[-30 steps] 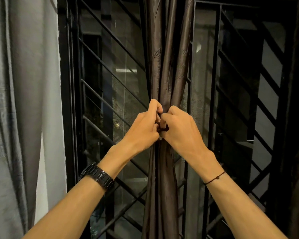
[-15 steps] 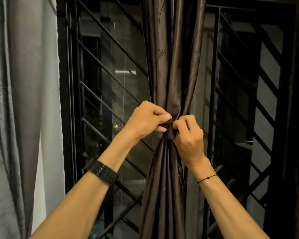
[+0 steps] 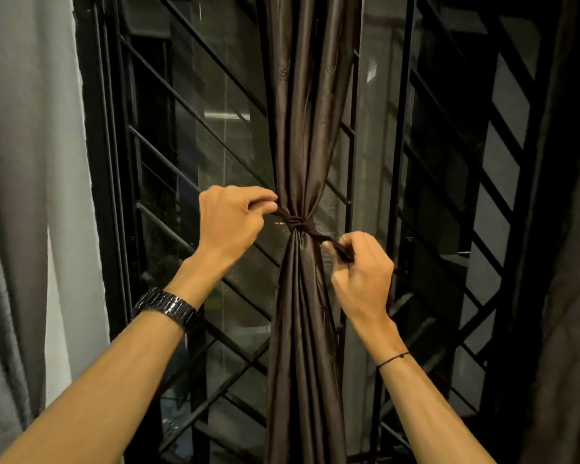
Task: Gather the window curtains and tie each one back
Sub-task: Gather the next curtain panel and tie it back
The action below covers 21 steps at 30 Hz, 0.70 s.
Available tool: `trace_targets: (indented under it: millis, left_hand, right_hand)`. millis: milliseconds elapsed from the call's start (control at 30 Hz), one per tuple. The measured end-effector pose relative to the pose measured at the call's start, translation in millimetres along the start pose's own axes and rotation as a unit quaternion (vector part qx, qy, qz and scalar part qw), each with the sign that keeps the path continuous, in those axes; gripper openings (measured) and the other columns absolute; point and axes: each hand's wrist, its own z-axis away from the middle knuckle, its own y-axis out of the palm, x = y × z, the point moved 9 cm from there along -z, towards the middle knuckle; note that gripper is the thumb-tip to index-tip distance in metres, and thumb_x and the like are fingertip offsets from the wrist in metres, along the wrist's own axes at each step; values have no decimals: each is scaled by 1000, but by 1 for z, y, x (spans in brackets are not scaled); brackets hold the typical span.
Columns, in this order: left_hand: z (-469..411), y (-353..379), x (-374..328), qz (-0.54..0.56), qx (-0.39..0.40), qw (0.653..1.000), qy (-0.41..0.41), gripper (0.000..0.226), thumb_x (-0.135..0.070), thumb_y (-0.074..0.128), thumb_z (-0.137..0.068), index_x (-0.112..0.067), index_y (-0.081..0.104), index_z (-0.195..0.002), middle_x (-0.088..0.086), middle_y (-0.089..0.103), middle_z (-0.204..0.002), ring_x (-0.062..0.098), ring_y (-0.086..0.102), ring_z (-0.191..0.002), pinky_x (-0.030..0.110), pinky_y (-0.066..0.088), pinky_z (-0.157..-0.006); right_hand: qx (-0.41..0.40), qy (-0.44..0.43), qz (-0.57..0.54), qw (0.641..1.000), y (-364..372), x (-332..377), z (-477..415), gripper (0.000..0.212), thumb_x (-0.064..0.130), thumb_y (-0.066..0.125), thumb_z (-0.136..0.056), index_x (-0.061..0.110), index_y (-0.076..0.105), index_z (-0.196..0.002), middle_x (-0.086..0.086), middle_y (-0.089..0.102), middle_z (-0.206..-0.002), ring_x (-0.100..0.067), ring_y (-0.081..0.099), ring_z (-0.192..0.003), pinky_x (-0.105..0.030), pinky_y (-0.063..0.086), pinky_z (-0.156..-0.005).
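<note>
I see the brown curtain [image 3: 303, 135] gathered at centre before the barred window [image 3: 195, 155], a dark tie [image 3: 298, 225] knotted around it. My left hand [image 3: 230, 222] pinches its left end; my right hand [image 3: 362, 272] grips the right end, lower down.

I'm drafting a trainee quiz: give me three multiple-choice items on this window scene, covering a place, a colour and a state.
1. Where is the black metal wristwatch? A left wrist B right wrist C windowsill
2. What colour is the hanging fabric curtain at far left? A red B grey C green
3. The dark fabric tie strip on the shiny brown curtain is: A untied B missing C knotted
Key: 1A, it bands the left forearm; 2B, pale grey folds; 3C, left hand and right hand each pinch an end beside the knot.
</note>
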Motion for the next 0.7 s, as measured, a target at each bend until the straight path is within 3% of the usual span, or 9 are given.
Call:
trace_targets:
  millis: [133,200,267,400,467,533,633,700]
  left_hand:
    - [-6,2,-2,-7,20,1000,-2,15,-12,84,-85,-12,84,-99,5,82,-92,18,77,-84,42,62,-80]
    - [-15,-6,-15,-54,-2,998,44,17,-9,80,-85,-14,83,-101,4,81,-95,24,73,-86,41,59,-78]
    - [-24,-9,-40,-65,-33,993,95,22,-10,73,-86,-12,78,-107,6,76,-103,27,66,-94,39,54,-79]
    - [-28,25,-111,-3,-6,980,201,33,-15,67,-92,-4,71,-122,11,70,-118,26,63,-108,35,53,-93]
    - [-26,50,-140,4,15,975,224,38,-20,68,-94,-3,69,-128,14,65,-134,28,61,-117,37,55,-94]
    - [-24,67,-165,-44,-19,966,254,42,-25,68,-93,-5,70,-129,18,53,-152,32,54,-127,34,54,-90]
    - [-23,99,-205,-86,-55,950,297,50,-33,62,-95,-5,65,-136,21,45,-159,36,39,-145,45,39,-115]
    - [-29,131,-224,-86,-11,956,279,61,-43,55,-99,-7,55,-148,19,41,-162,35,32,-153,45,24,-125]
  right_hand:
    - [73,6,-45,996,14,-7,-20,22,26,77,-88,14,59,-84,7,56,-79,-11,53,-71,-33,48,-63]
    - [132,-22,-60,989,18,-6,-28,29,42,73,-88,20,62,-103,15,59,-97,-6,56,-89,-28,52,-77]
    - [176,-27,-60,982,18,-10,-40,52,57,65,-89,26,55,-129,17,58,-122,-2,53,-114,-26,50,-95]
    - [204,-34,-39,978,-1,-21,-75,77,67,50,-93,28,31,-155,8,34,-160,-9,32,-147,-40,35,-119]
    - [188,-39,1,981,-23,-34,-92,76,64,44,-96,25,26,-159,4,26,-165,-11,25,-152,-44,30,-121]
    - [167,-34,50,984,-50,-52,-106,73,63,39,-97,26,25,-159,3,22,-167,-13,23,-152,-37,25,-119]
    - [155,-28,120,980,-92,-84,-124,70,64,34,-98,31,23,-159,4,18,-168,-16,20,-154,-39,23,-117]
    - [152,-25,165,974,-119,-105,-134,67,62,36,-101,31,22,-159,3,18,-168,-19,20,-154,-46,26,-120]
